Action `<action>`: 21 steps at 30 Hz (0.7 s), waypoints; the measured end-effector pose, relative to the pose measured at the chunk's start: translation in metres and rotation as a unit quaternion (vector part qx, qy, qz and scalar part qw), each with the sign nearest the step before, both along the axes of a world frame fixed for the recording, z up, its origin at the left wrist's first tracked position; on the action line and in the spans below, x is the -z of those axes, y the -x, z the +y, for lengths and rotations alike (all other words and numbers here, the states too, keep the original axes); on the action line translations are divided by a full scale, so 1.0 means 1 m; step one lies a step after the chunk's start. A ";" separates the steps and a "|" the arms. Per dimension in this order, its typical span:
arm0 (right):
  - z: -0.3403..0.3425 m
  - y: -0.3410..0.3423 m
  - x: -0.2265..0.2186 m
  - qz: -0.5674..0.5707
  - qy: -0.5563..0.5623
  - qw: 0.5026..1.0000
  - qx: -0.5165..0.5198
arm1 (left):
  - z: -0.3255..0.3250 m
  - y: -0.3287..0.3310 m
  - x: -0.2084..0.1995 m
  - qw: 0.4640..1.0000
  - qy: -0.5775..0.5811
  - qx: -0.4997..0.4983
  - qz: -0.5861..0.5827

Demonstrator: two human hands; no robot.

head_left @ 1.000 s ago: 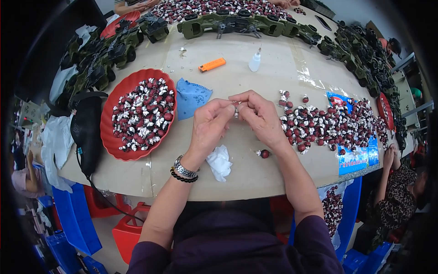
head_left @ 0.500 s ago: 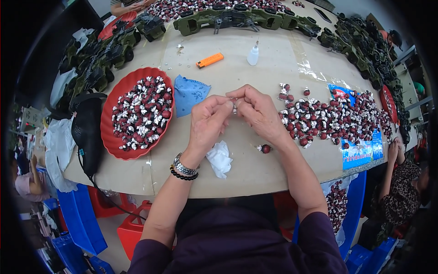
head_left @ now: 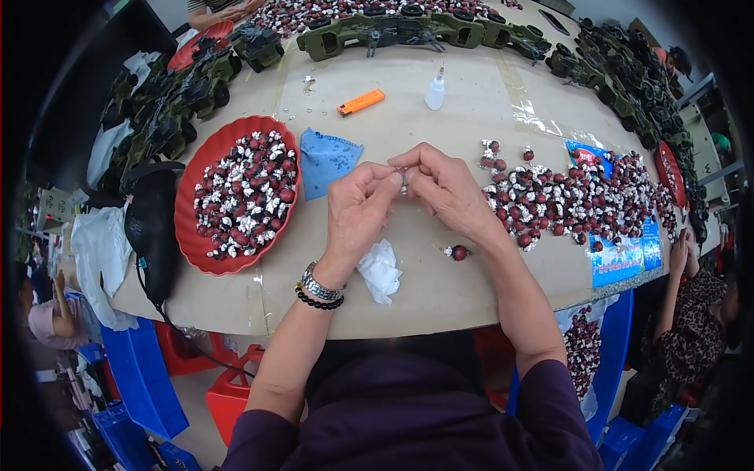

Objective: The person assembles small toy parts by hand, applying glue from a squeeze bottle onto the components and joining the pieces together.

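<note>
My left hand (head_left: 357,210) and my right hand (head_left: 448,188) meet fingertip to fingertip above the table's middle, pinching one small red and white piece (head_left: 403,182) between them; most of it is hidden by my fingers. A round red tray (head_left: 198,235) full of several such pieces lies to the left. A loose heap of the same pieces (head_left: 577,200) spreads to the right. One single piece (head_left: 459,252) lies just under my right wrist. A crumpled white tissue (head_left: 380,271) sits below my hands.
A blue cloth (head_left: 324,159) lies beside the tray, with an orange lighter (head_left: 360,102) and a small white bottle (head_left: 435,91) farther back. Green toy vehicle parts (head_left: 393,30) line the far edge. A black mask (head_left: 151,228) rests left. Another person (head_left: 691,314) sits at right.
My hands have stayed together on the small piece, with only slight finger movement. The view has shifted a little.
</note>
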State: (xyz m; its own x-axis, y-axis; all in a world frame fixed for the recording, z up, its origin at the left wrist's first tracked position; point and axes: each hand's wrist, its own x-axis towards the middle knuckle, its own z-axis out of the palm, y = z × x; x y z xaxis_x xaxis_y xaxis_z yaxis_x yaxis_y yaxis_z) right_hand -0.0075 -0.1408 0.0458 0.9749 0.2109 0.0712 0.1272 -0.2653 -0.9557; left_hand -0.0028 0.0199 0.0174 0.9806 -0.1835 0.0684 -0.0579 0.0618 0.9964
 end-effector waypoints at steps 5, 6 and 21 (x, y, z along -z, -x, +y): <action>0.000 0.000 0.002 -0.034 0.025 0.999 0.002 | 0.000 0.000 0.001 0.999 -0.026 -0.005 -0.027; 0.000 0.000 0.002 -0.034 0.024 0.999 0.003 | 0.000 0.000 0.001 0.999 -0.028 -0.006 -0.028; 0.000 0.001 -0.004 -0.023 -0.009 1.000 -0.005 | 0.000 0.000 0.001 0.998 0.053 0.008 0.018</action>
State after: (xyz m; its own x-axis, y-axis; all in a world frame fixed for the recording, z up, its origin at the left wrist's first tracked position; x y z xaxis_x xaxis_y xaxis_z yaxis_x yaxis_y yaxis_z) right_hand -0.0083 -0.1412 0.0495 0.9683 0.2195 0.1192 0.1731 -0.2459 -0.9537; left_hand -0.0033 0.0198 0.0161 0.9798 -0.1929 0.0537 -0.0209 0.1685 0.9855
